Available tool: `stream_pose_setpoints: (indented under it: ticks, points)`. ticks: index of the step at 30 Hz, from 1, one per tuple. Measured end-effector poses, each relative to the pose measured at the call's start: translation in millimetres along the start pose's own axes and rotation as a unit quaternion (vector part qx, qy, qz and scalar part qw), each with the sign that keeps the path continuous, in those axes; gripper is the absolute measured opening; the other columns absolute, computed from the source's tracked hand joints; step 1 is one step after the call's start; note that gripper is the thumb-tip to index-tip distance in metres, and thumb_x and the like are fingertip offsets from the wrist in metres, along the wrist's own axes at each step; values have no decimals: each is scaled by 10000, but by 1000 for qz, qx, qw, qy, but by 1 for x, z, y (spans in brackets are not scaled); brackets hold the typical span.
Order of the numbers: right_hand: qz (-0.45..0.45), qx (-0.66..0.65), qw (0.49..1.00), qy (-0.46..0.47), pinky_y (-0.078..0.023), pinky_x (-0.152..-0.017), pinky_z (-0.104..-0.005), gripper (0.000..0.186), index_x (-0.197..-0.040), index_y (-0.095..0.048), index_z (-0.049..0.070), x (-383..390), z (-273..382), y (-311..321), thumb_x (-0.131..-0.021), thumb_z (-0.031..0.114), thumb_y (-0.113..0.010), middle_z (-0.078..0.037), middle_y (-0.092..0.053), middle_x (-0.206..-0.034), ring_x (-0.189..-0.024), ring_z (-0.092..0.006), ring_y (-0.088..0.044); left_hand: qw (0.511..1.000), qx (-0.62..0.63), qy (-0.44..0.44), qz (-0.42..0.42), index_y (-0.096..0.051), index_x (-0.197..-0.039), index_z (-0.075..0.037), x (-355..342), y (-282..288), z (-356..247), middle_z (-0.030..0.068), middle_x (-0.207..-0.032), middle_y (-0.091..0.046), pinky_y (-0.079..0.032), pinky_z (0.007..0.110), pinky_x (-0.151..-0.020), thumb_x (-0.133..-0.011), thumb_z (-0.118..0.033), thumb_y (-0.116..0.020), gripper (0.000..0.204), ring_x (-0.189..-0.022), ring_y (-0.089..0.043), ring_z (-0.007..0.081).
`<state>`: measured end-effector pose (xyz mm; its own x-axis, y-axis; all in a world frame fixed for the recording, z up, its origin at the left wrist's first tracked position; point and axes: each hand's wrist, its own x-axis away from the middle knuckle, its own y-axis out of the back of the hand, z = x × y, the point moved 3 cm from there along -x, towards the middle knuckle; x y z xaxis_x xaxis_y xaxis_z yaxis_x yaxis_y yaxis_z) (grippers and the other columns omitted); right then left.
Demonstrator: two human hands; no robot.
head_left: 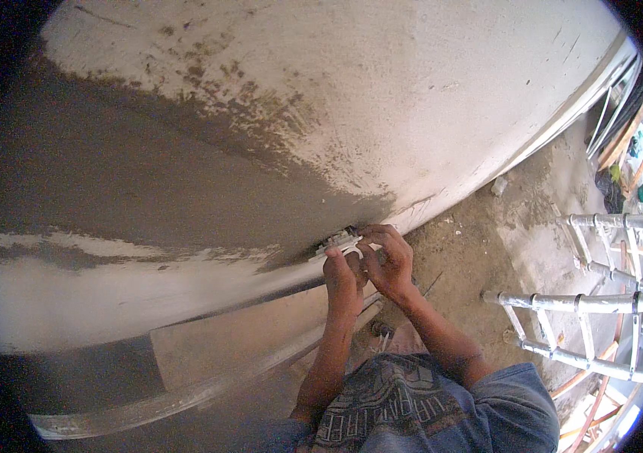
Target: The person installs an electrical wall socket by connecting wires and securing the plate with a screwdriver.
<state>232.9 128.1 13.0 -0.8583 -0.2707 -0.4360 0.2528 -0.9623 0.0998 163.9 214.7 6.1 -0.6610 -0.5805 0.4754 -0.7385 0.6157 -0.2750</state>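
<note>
Both my hands meet at a white wall (442,98), low in front of me. My left hand (346,281) is closed, with its thumb pressed on a small pale, whitish piece (339,243) that has a rough, grey-smeared edge. My right hand (389,263) bends its fingers round the other end of the same piece, next to a thin white curved part. The piece lies close against the wall at the edge of a broad grey plaster patch (133,174). My fingers hide much of it, so its kind cannot be made out.
A silver metal ladder-like frame (586,303) stands at the right, with another rail behind it. Long poles and wood strips (627,128) lean at the far right. The floor (450,264) is dusty and stained. A pale panel (223,332) runs below the wall at the left.
</note>
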Motion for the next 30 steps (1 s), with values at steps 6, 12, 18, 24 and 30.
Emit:
stream_pose_setpoints:
  ticks: [6, 12, 18, 24, 30]
  points:
    - [-5, -4, 1000, -5, -511, -760, -341, 165, -861, -635, 21, 0, 3, -1, -733, -76, -670, -154, -669, -969, -878, -288, -661, 999, 13, -10, 33, -446, -859, -142, -2, 3, 2, -84, -608, -357, -254, 232, -422, -857, -732, -434, 590, -507, -327, 33]
    - [-32, 9, 999, 6, -507, -761, -333, 168, -859, -638, 17, 0, 2, -2, -729, -82, -672, -159, -661, -971, -877, -286, -660, 997, -4, -2, 83, -520, -1051, -154, -10, 13, 11, -89, -645, -406, -316, 213, -442, -880, -708, -411, 590, -524, -361, 25]
    - [-48, 50, 998, 6, -507, -739, -318, 162, -862, -630, 14, -4, 16, 1, -737, -72, -685, -142, -648, -888, -809, -262, -651, 997, -25, -8, 70, -419, -783, -137, -9, 14, 8, -70, -593, -354, -232, 251, -428, -857, -738, -451, 606, -501, -314, 43]
    - [-56, -35, 992, -103, -491, -685, -279, 62, -882, -624, -6, 15, 8, -12, -853, 18, -673, -93, -643, -818, -747, -134, -615, 998, -32, -38, 35, -506, -895, -99, -11, 13, 10, -48, -665, -463, -294, 242, -440, -875, -719, -453, 623, -544, -409, 52]
    - [-60, -51, 980, -182, -475, -679, -261, 158, -882, -611, -18, 16, 18, -16, -933, 132, -619, -44, -637, -766, -744, -91, -574, 987, -136, -58, 59, -558, -899, -75, -18, 27, 9, -31, -690, -473, -342, 257, -490, -902, -688, -442, 624, -603, -436, 76]
